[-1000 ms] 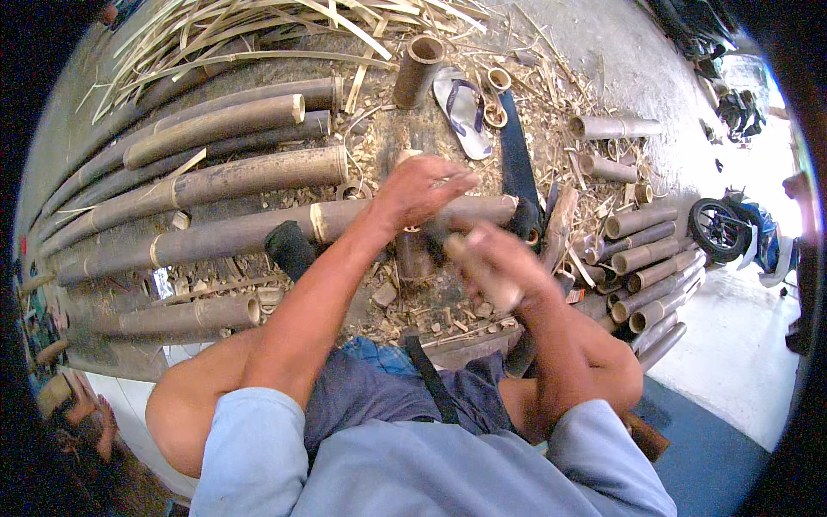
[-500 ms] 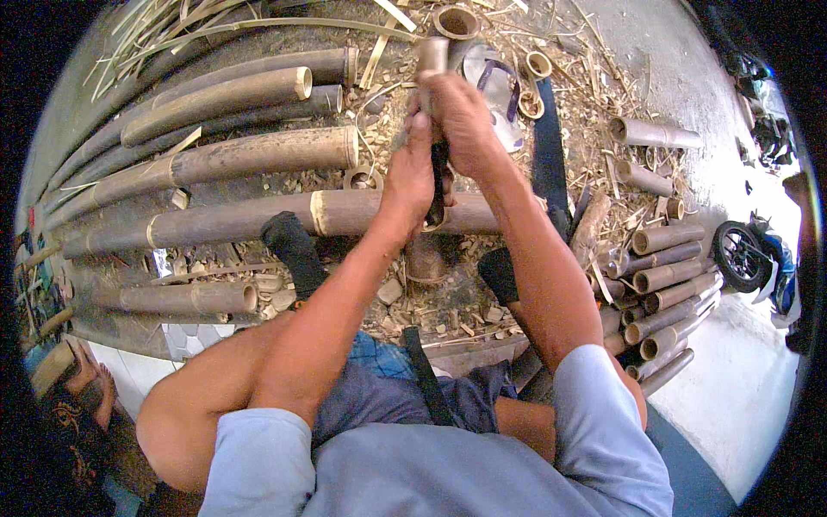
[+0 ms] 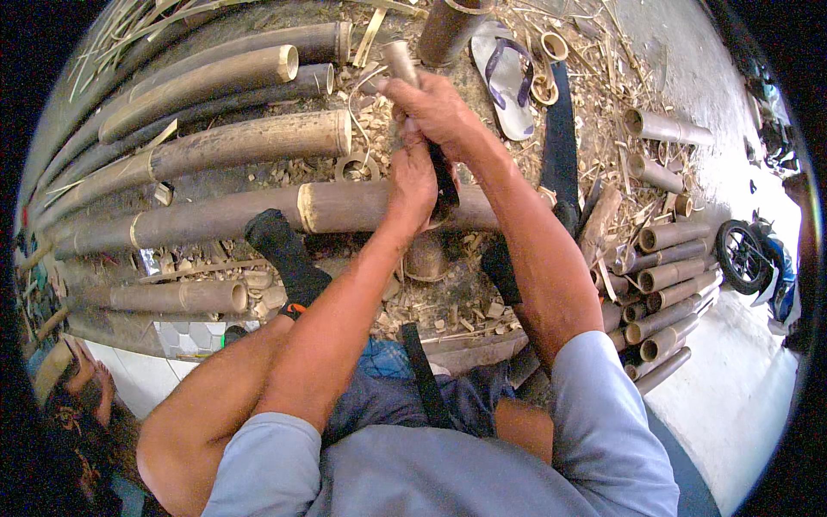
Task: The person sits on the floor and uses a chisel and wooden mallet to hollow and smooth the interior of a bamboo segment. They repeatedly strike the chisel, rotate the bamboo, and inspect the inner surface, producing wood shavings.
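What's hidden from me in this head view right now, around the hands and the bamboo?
- Dark tool: its ends are covered by the left hand and right hand.
- Short bamboo piece: lower part covered by the right hand.
- Upright bamboo tube: cut off by top edge.

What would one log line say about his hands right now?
right hand: grips bamboo piece | left hand: on dark blade | bamboo pole underneath

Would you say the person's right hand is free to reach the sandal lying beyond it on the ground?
Probably not right now: the right hand is gripping a short bamboo piece. The sandal lies uncovered just beside it.
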`<action>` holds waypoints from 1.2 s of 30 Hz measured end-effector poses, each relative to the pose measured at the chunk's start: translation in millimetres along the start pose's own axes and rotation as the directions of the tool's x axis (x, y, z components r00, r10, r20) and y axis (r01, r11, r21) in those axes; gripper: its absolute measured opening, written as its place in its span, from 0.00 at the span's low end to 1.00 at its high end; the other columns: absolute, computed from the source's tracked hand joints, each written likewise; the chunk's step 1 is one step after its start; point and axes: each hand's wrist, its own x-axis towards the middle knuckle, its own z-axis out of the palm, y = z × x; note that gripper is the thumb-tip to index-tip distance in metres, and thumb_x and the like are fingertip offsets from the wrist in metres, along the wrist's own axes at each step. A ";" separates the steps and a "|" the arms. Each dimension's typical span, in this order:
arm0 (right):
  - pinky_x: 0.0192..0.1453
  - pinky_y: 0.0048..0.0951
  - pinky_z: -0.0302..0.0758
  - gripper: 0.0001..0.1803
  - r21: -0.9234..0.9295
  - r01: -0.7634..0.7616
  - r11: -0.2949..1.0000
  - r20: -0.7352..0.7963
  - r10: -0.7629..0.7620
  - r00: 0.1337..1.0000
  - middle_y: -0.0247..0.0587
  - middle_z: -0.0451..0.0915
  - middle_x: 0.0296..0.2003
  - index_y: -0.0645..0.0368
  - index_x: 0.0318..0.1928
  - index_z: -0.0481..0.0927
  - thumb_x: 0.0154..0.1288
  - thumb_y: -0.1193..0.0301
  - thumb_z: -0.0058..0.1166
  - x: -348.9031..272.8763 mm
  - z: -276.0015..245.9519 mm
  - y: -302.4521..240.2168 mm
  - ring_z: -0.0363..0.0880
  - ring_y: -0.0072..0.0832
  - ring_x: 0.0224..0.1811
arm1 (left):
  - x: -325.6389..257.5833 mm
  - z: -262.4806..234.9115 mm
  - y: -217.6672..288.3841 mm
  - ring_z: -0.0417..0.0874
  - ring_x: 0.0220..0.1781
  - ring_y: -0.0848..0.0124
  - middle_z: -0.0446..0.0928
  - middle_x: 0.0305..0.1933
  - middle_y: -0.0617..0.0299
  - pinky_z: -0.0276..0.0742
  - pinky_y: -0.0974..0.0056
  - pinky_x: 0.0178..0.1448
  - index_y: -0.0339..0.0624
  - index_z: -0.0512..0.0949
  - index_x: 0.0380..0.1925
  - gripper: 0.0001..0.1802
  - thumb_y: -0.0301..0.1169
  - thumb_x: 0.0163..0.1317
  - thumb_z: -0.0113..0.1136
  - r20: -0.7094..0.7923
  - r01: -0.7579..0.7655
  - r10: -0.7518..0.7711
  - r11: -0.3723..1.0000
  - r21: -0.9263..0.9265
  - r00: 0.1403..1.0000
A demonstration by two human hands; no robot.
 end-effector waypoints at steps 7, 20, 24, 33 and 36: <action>0.22 0.25 0.68 0.14 0.369 0.048 0.928 -0.295 0.068 0.953 0.31 0.72 0.23 0.57 0.36 0.73 0.71 0.61 0.60 -40.9 -27.6 10.2 0.69 0.20 0.19 | 19.7 3.4 -3.2 0.81 0.31 0.61 0.79 0.24 0.53 0.76 0.56 0.39 0.30 0.81 0.29 0.57 0.81 0.62 0.30 0.286 0.045 -0.136 0.951 0.305 0.949; 0.24 0.27 0.72 0.16 0.447 0.262 0.856 -0.661 0.118 0.741 0.33 0.72 0.23 0.57 0.36 0.70 0.74 0.59 0.57 -100.9 -33.0 41.1 0.72 0.23 0.20 | 23.9 9.3 -10.4 0.84 0.35 0.62 0.84 0.32 0.53 0.79 0.53 0.43 0.31 0.82 0.40 0.46 0.71 0.70 0.42 0.606 -0.231 -0.200 0.798 0.557 0.770; 0.21 0.28 0.70 0.14 0.457 0.396 0.797 -0.765 0.126 0.631 0.33 0.74 0.21 0.57 0.34 0.73 0.73 0.62 0.57 -123.5 -26.4 53.7 0.71 0.23 0.19 | 14.8 13.8 -7.8 0.83 0.46 0.65 0.85 0.43 0.50 0.79 0.56 0.51 0.32 0.81 0.45 0.41 0.67 0.69 0.49 0.721 -0.368 -0.071 0.823 0.433 0.689; 0.27 0.29 0.74 0.13 0.517 0.563 0.644 -0.848 0.297 0.439 0.34 0.75 0.28 0.60 0.43 0.72 0.75 0.63 0.56 -152.9 0.6 64.8 0.73 0.24 0.25 | 7.0 27.1 -12.6 0.78 0.61 0.66 0.81 0.60 0.49 0.71 0.60 0.68 0.35 0.76 0.62 0.40 0.62 0.71 0.53 0.831 -0.428 -0.116 0.814 0.393 0.543; 0.30 0.27 0.70 0.11 0.441 0.561 0.700 -0.839 0.100 0.535 0.30 0.75 0.29 0.59 0.41 0.77 0.69 0.66 0.63 -107.9 -10.8 44.0 0.71 0.20 0.28 | 14.8 13.6 13.0 0.78 0.59 0.67 0.82 0.58 0.55 0.71 0.61 0.68 0.35 0.78 0.61 0.34 0.56 0.77 0.46 0.703 -0.448 0.090 0.826 0.343 0.705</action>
